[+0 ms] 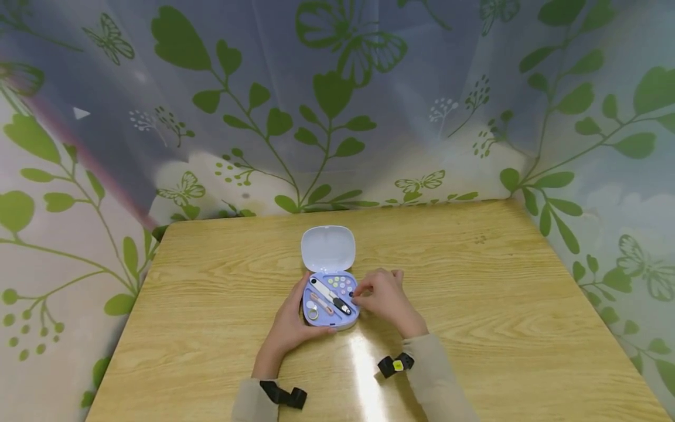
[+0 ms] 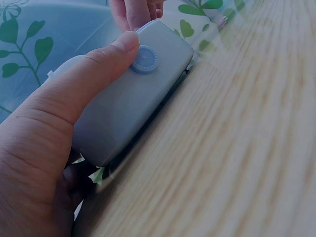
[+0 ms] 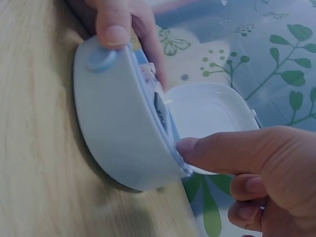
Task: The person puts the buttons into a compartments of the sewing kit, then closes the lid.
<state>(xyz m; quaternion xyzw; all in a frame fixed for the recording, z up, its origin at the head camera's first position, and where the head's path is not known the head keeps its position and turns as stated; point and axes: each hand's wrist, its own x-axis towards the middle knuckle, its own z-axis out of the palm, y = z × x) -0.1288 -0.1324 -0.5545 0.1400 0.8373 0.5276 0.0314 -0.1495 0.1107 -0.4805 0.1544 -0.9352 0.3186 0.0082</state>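
Note:
A small sewing box [image 1: 345, 322] with a pale body and a blue inner tray sits on the table, its white lid [image 1: 328, 249] raised at the back. My left hand [image 1: 290, 322] grips it from the left, thumb along the front beside the round blue catch [image 2: 145, 60]. Inside lie a long white-and-black tool [image 1: 323, 288], a slim pinkish tool [image 1: 321, 303], a ring-shaped piece [image 1: 313, 313] and several pastel buttons [image 1: 336, 281]. My right hand [image 1: 387, 299] has its thumb and forefinger at the tray's right edge, by a small dark piece [image 1: 351, 294]; I cannot tell whether they pinch it.
The box stands mid-table on a wood-grain tabletop [image 1: 474, 328]. Behind the table's far edge hangs a curtain [image 1: 253, 176] with green leaves and butterflies. A black strap [image 1: 282, 394] is on the left wrist, and another [image 1: 395, 364] is on the right.

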